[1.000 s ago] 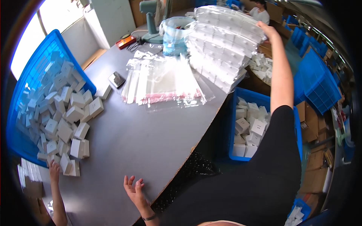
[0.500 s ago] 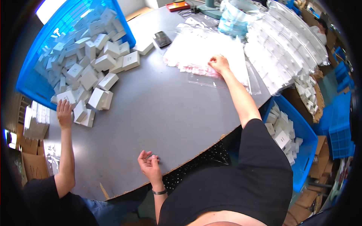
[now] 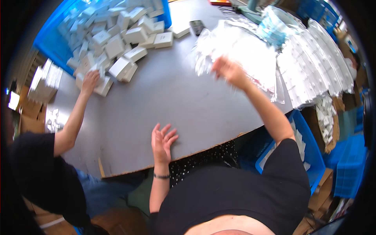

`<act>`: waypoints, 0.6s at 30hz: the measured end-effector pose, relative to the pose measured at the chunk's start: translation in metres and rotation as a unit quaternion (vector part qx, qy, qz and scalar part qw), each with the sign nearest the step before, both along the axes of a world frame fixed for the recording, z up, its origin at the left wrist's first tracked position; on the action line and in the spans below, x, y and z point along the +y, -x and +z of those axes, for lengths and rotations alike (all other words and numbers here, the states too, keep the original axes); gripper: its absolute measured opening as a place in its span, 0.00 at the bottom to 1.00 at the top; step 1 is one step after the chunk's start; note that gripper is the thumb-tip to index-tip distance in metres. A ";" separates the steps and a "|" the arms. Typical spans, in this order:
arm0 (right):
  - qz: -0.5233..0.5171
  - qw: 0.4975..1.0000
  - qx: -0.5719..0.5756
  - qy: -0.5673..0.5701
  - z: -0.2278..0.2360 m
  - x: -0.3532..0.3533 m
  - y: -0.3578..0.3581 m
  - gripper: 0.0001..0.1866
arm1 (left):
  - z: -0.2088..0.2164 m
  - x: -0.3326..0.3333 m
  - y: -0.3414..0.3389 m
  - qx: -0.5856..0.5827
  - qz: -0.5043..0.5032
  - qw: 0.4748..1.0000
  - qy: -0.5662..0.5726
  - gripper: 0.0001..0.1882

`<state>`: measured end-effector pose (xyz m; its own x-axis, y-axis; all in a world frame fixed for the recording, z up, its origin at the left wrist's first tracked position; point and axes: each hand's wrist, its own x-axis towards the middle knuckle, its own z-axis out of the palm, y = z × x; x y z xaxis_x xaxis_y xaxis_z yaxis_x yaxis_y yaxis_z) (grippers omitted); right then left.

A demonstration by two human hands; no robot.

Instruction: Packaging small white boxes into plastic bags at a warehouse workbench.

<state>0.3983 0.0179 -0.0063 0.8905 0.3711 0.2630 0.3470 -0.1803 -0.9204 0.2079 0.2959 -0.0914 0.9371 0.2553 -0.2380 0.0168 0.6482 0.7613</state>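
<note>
Head view, looking straight down: the right hand (image 3: 227,70) is up over the pile of clear plastic bags (image 3: 239,51) at the far side of the grey counter (image 3: 164,98). It's motion-blurred, so I honestly can't tell whether its fingers are pinched on a bag or loose. The bags are thin, glossy and crinkly, fanned out flat.

The left hand (image 3: 162,141) lies palm-down on the matte counter near the front edge, fingers spread apart, holding nothing, with a thin dark band on the wrist.

Off to the left, a co-worker's hand (image 3: 91,80) rests on a heap of small white square boxes (image 3: 117,43) spilling out of a blue plastic crate (image 3: 55,43). On the right, rows of white packed items (image 3: 313,62) sit stacked like shingles, and a second blue crate (image 3: 309,152) sits below the counter edge.
</note>
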 end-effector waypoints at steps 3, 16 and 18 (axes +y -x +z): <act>0.185 0.963 -0.123 0.153 -0.029 0.058 0.080 0.04 | 0.037 0.005 -0.016 0.057 0.033 0.991 0.114 0.29; 0.231 0.848 -0.368 0.302 -0.106 0.122 0.064 0.11 | 0.007 0.085 0.048 -0.026 0.377 0.551 -0.744 0.23; 0.220 0.834 -0.392 0.319 -0.096 0.126 0.073 0.12 | 0.027 0.074 0.040 -0.167 0.249 0.536 -0.789 0.23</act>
<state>0.3256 0.1441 -0.1018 0.2789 0.9037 0.3249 0.9589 -0.2439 -0.1449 0.1677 0.3698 -0.0646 0.5813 0.1307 0.8031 -0.1680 -0.9465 0.2756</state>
